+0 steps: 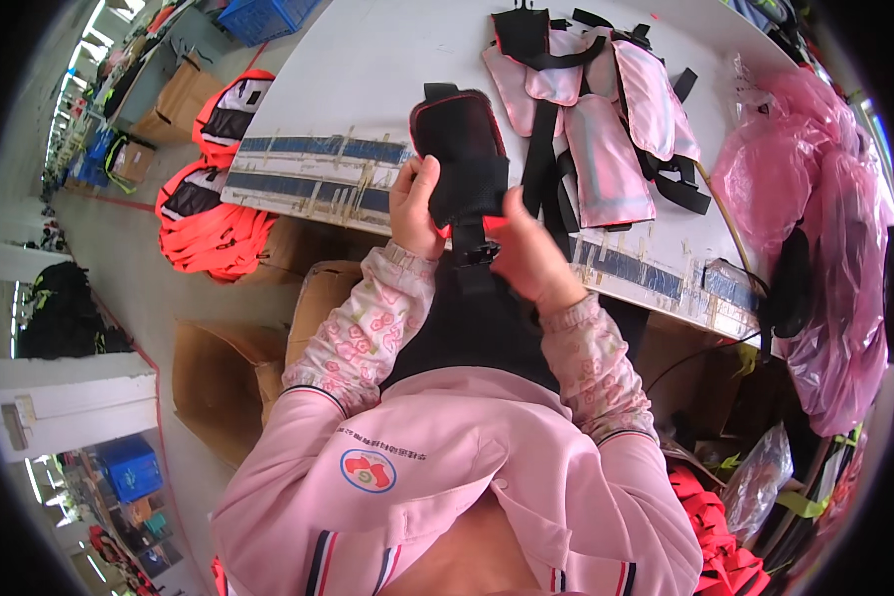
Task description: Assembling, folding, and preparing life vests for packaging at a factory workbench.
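My left hand (417,211) grips the left edge of a black padded strap piece (470,164) with red edging, its thumb on the front. The piece is held up over the table's near edge, with a short black loop at its far end. From its near end hangs black webbing with a black plastic buckle (477,255). My right hand (538,260) is close beside the buckle and the pad's lower right corner, thumb raised. Its fingers are blurred and partly hidden, so I cannot tell whether they hold the webbing.
Pale pink padded pieces (606,164) with black straps lie piled on the white table (353,74). Pink plastic bags (790,159) hang at the right. Orange-red bags (214,233) are stacked at the left, above an open cardboard box (223,382).
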The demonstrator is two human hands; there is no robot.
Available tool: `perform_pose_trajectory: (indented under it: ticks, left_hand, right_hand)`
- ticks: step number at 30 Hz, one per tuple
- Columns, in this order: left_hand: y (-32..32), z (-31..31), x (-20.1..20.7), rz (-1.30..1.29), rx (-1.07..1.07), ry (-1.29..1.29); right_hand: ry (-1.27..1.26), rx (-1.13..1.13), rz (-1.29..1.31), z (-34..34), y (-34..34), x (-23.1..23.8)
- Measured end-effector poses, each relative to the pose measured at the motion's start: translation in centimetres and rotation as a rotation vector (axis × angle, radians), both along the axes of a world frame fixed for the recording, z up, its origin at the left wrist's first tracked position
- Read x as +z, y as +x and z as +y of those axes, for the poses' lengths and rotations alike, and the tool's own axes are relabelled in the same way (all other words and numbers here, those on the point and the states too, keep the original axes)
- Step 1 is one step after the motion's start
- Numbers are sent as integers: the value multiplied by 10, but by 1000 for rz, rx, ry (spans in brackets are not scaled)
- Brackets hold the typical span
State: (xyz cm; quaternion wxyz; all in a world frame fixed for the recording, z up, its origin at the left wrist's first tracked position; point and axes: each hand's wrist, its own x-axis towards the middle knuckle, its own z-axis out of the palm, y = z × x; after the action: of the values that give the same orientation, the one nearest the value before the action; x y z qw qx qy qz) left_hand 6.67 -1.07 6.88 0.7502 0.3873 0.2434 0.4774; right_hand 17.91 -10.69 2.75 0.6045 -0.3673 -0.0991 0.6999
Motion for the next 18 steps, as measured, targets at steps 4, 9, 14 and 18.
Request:
perform_pose_trajectory:
  ticks: [4,9,14,18]
  left_hand:
    - [-4,17,-38,398,230,579]
    - [-10,29,-34,752,14,1114]
    - [-9,31,-50,783,-329,921]
    - [0,27,-74,567,-380,474]
  right_hand:
    - [68,9,-3,-7,-21,13]
    - [146,-316,-336,-1,-30,-11]
    - [89,-260,-612,4,-30,-35]
    - [-1,-123,-569,1,-26,-32]
